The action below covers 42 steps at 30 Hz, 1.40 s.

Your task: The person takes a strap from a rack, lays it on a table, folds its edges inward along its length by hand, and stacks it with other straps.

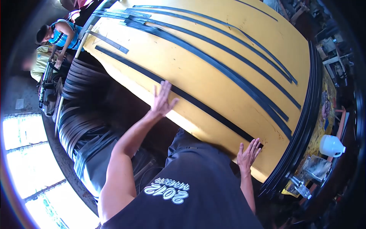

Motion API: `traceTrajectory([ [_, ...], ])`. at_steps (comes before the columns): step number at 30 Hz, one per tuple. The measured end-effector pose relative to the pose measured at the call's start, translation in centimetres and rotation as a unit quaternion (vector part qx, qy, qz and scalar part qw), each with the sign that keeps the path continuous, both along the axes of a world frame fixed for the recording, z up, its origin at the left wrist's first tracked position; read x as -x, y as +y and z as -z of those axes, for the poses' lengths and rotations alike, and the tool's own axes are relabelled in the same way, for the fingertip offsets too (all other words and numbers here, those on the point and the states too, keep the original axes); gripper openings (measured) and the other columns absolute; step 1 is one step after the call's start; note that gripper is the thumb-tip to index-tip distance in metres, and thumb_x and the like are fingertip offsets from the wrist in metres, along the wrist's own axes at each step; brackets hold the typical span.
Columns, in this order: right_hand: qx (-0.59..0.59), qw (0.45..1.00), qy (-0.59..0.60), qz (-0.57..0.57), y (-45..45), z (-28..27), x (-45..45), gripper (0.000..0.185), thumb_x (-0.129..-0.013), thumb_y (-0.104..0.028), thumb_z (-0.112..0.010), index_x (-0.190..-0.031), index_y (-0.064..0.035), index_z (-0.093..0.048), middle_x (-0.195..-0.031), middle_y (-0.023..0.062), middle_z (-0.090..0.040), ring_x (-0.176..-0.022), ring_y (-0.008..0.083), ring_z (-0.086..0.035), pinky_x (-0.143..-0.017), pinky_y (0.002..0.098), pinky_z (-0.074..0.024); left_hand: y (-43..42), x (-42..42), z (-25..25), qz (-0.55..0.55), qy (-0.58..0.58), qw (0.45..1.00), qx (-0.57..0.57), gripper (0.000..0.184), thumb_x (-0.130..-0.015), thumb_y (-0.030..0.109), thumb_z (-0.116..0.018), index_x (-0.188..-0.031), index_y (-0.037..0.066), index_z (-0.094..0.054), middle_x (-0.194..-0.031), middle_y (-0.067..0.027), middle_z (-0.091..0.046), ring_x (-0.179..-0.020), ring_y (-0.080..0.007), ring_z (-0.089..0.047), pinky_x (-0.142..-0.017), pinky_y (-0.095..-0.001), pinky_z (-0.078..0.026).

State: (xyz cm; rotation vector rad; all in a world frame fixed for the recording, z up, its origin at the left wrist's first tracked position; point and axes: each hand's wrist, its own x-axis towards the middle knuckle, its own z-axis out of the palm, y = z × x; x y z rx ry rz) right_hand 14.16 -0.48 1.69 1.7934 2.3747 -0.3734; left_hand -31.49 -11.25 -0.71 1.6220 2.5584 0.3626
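A long black strip (207, 108) lies straight along the near side of the yellow table (228, 45). My left hand (164, 100) is on or just above the strip near its middle, fingers spread, holding nothing. At the strip's right end is my right hand (248, 153), its fingers stretched out over the strip's edge, also holding nothing. Beyond this strip, several longer dark strips (213, 63) run across the table, some overlapping at the far left. A short grey strip (108, 41) lies near the table's left end.
Bundles of dark strips (82, 82) hang at the left, and more (310, 103) line the table's right edge. Two people (63, 34) are at the upper left beside a machine (46, 78). A white jug (331, 146) and a clear bottle (303, 189) stand at the right.
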Motion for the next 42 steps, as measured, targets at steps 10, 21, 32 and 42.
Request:
traceTrajectory([
  [10, -0.039, 0.990, 0.058, -0.119, -2.9, 1.7, 11.5, 0.075, -0.099, -0.047, -0.043, -0.155, -0.0040, -0.020, -0.162, 0.0172, -0.014, -0.150, 0.0359, -0.011, -0.119, 0.0551, -0.0055, 2.7, -8.1, -0.3, 0.212, -0.147, 0.965, -0.046, 0.084, -0.088, 0.046, -0.062, -0.151, 0.003, -0.028, -0.159, -0.0144, -0.026, -0.149, -0.0307, -0.020, -0.121, -0.0512, -0.013],
  [21, -0.079, 0.991, 0.036, -0.099, -3.3, 2.0, 12.2, 0.072, -0.100, -0.050, -0.038, -0.154, -0.0044, -0.022, -0.162, 0.0171, -0.016, -0.150, 0.0370, -0.011, -0.119, 0.0562, -0.0055, -1.8, 9.8, -0.3, 0.092, -0.067, 0.993, 0.021, 0.079, -0.096, 0.061, -0.040, -0.152, 0.007, -0.028, -0.159, -0.0139, -0.026, -0.149, -0.0306, -0.020, -0.121, -0.0531, -0.008],
  [32, -0.120, 0.992, -0.010, -0.046, -3.9, 2.1, 13.6, 0.069, -0.099, -0.039, -0.043, -0.155, -0.0050, -0.021, -0.162, 0.0165, -0.018, -0.149, 0.0363, -0.015, -0.118, 0.0577, -0.0098, -5.3, 26.3, -0.7, 0.037, -0.003, 0.998, 0.045, 0.077, -0.097, 0.060, -0.038, -0.152, 0.007, -0.029, -0.159, -0.0115, -0.028, -0.149, -0.0270, -0.021, -0.121, -0.0541, -0.005],
  [42, -0.033, 0.978, -0.155, 0.134, -3.2, 2.6, 15.9, 0.068, -0.104, -0.049, -0.027, -0.157, -0.0087, -0.013, -0.164, 0.0108, -0.012, -0.150, 0.0326, -0.013, -0.119, 0.0558, -0.0087, -8.6, 43.0, -0.2, -0.009, 0.022, 0.999, 0.026, 0.077, -0.096, 0.057, -0.039, -0.153, 0.007, -0.027, -0.160, -0.0093, -0.027, -0.149, -0.0249, -0.021, -0.121, -0.0537, -0.004],
])
